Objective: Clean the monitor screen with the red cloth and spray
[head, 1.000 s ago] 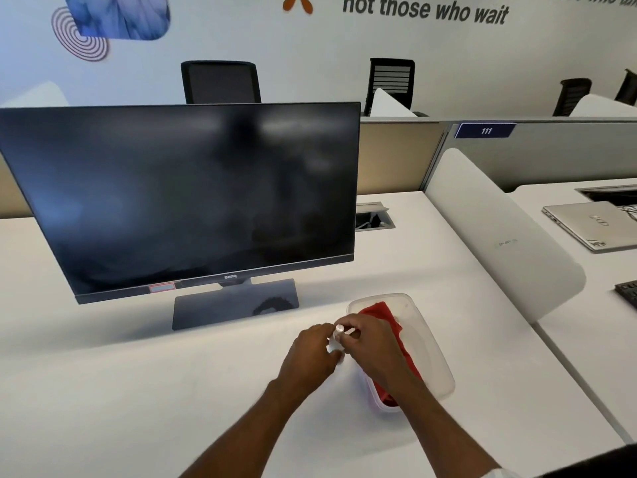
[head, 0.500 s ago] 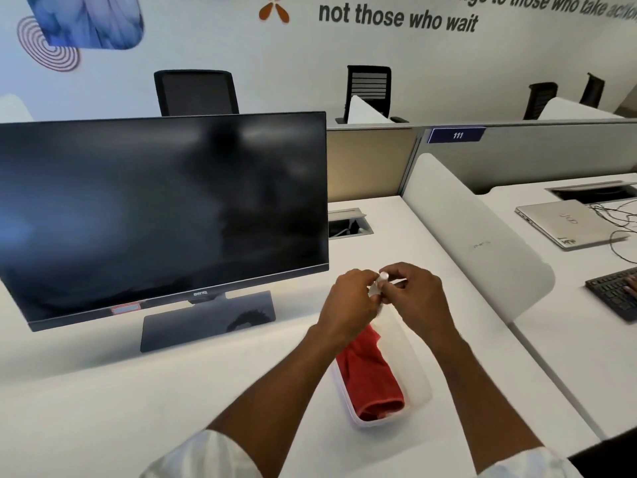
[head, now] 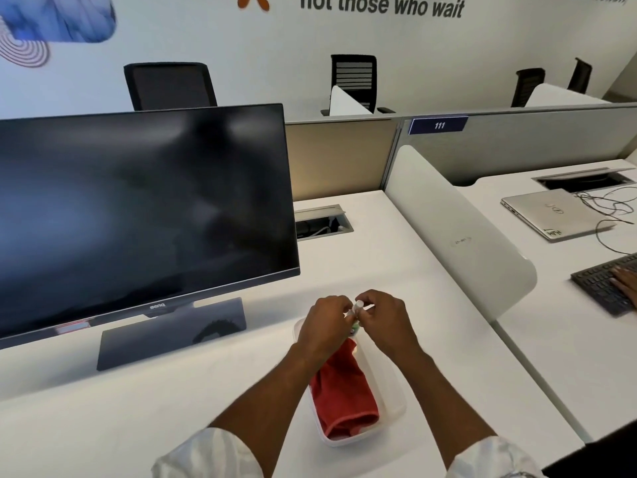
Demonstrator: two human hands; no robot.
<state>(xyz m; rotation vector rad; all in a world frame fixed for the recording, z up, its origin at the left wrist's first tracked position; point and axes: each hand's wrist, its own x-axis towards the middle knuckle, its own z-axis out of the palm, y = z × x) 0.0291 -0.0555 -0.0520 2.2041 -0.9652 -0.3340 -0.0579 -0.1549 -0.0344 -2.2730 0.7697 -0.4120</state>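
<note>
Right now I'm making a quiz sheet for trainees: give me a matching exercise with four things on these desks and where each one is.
Things:
1. cloth
2. spray
3. laptop
4. monitor

Places:
A. shut, on the neighbouring desk
B. in the clear tray
C. standing at the left
D. between the left hand and right hand

Pairs: 1-B, 2-D, 3-A, 4-C

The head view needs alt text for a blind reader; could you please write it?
Both hands, left and right, hold a small spray bottle above a clear tray holding a red cloth. A dark monitor stands to the left on the white desk.
</note>
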